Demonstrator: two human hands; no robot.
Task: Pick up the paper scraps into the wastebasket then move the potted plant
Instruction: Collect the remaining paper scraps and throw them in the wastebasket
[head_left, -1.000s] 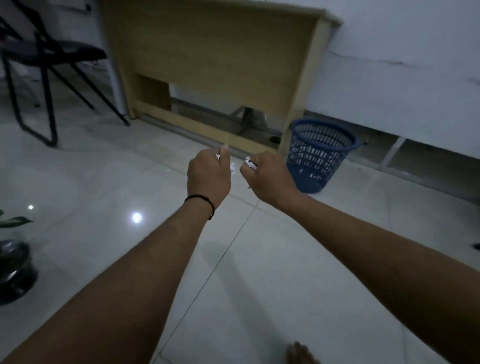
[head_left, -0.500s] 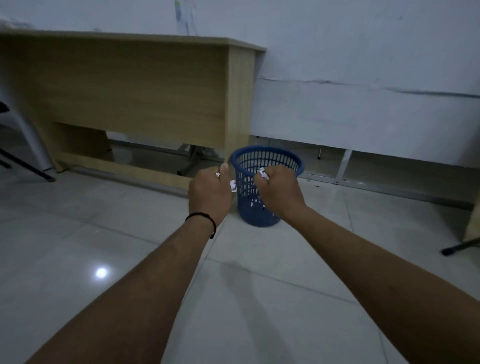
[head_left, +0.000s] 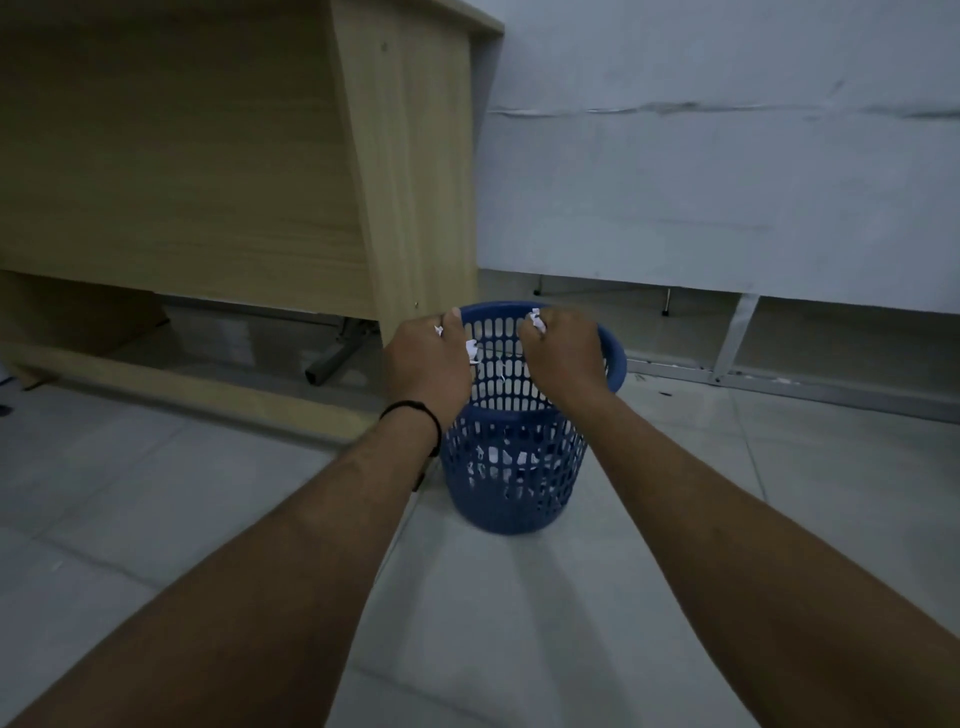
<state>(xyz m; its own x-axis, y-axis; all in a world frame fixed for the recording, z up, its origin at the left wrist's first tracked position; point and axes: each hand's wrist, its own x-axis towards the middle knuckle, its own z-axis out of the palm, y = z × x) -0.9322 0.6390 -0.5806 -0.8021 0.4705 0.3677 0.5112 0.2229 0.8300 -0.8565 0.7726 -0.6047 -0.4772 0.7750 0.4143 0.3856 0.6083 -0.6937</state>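
Desk (head_left: 218, 171): a pale wooden desk is standing at the left against the wall, its side panel coming down just behind the basket.
Floor (head_left: 156, 493): light tiles are catching a dull shine under both arms.
Left hand (head_left: 428, 364): it is hanging over the near left rim of the basket, fingers curled into a closed fist, with white paper scraps (head_left: 471, 351) poking out between them; a black band (head_left: 415, 410) is circling the wrist.
Wastebasket (head_left: 511, 483): the blue mesh basket is sitting upright on the tiles just right of the desk's side panel, directly below both hands; white scraps are lying inside at the bottom, showing through the holes.
Right hand (head_left: 563, 356): it is hovering over the right half of the basket's mouth, fingers clenched tight, a crumpled white scrap (head_left: 536, 318) sticking up from the fist.
Wall (head_left: 727, 156): a pale wall is running behind, with a low open gap along its base.
Potted plant: I am not seeing it from here.
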